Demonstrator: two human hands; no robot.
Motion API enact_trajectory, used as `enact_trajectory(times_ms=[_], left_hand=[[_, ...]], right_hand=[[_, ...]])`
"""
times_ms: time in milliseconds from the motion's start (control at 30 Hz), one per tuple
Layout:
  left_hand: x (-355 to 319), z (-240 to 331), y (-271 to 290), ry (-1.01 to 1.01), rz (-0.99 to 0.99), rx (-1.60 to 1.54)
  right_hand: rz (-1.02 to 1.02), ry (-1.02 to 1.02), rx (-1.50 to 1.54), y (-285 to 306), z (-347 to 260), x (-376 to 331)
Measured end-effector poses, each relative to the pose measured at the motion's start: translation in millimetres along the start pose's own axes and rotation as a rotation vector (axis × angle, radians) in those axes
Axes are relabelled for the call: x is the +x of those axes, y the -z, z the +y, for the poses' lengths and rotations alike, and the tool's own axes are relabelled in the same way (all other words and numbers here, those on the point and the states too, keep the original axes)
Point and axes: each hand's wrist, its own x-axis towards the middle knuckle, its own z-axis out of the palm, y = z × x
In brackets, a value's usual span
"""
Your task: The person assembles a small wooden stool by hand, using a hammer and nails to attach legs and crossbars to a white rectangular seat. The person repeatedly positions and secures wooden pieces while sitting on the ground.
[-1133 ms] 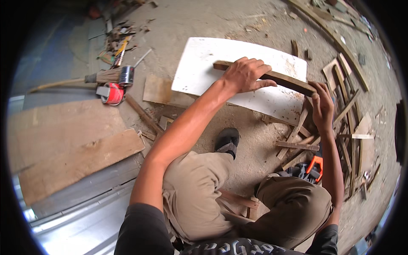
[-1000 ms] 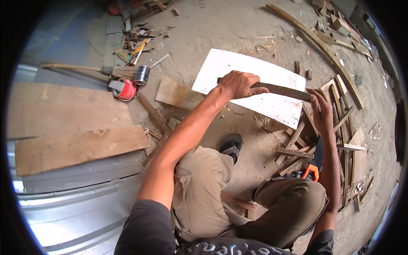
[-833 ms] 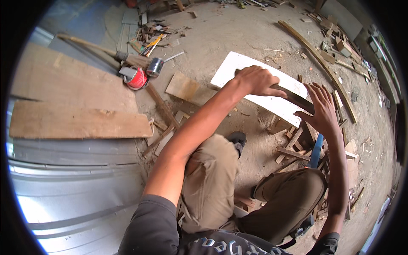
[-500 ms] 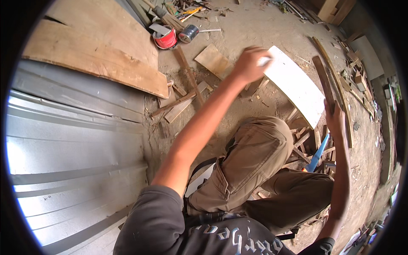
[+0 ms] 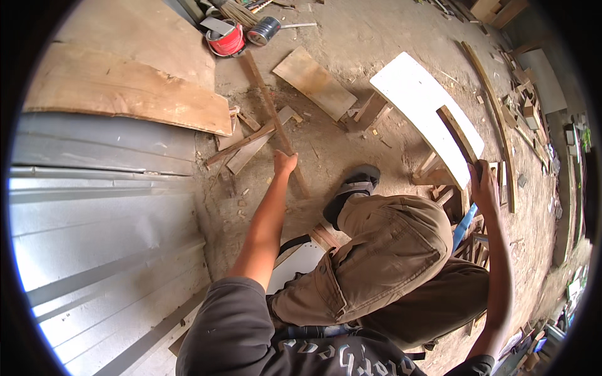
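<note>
My left hand is closed around the lower part of a long, narrow wooden strip that slants across the dirt floor. My right hand grips one end of a short wooden stick; its other end extends over a white curved-looking board. The white board rests on wooden blocks above the floor. Below my right hand, beside my knee, a blue tapered object shows among wood pieces; its kind is unclear.
Left stand a wide wooden plank and shiny metal sheeting. A red bucket and dark can sit at the back, near a flat plywood piece. A long batten and scrap wood lie right.
My left hand has left the white board and come down leftward onto the long wooden strip. The stick in my right hand has tilted left, over the board. The view has shifted slightly.
</note>
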Motion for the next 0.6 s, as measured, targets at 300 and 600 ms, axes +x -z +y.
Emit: enact_trajectory(times_ms=[300, 600], left_hand=[[37, 6, -36, 0.060, -0.015, -0.303], [29, 113, -4, -0.352, -0.144, -0.033]], right_hand=[[-0.064, -0.237, -0.073, 10, 34, -19], [0.074, -0.478, -0.077, 30, 72, -61]])
